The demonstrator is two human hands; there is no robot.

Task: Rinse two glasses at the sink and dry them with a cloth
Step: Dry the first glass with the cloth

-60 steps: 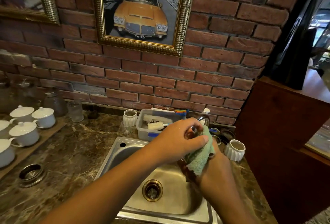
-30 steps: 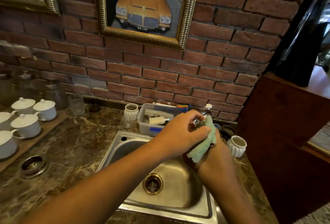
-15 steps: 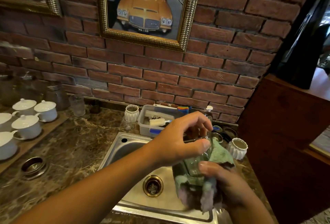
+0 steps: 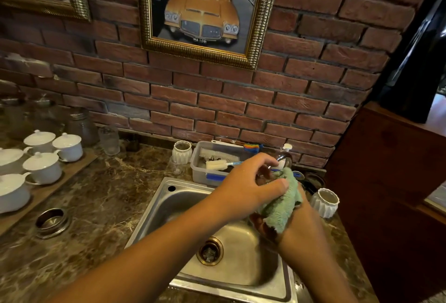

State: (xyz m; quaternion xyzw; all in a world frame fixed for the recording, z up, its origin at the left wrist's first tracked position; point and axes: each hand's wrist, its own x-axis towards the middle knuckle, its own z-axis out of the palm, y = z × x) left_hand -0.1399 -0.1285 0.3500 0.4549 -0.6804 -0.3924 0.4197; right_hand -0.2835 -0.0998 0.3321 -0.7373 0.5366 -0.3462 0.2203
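Note:
Over the steel sink (image 4: 154,208) both my hands work on one clear glass (image 4: 265,176). It is almost wholly hidden; only a sliver shows between my fingers. My left hand (image 4: 248,188) grips it from above and from the left. My right hand (image 4: 298,224) holds a green cloth (image 4: 281,206) wrapped against the glass from below and from the right. Another clear glass (image 4: 109,141) stands on the marble counter by the brick wall at the back left.
The tap (image 4: 284,157) rises just behind my hands. A plastic tub (image 4: 200,172) with brushes sits behind the sink, flanked by white ribbed cups (image 4: 182,151) (image 4: 324,202). White lidded cups (image 4: 42,167) fill a wooden tray on the left. A steel ring (image 4: 52,221) lies on the counter.
Half a second ago the glass showed lower down with the cloth hanging loose under it. Both hands have risen toward the tap and the cloth is bunched round the glass again.

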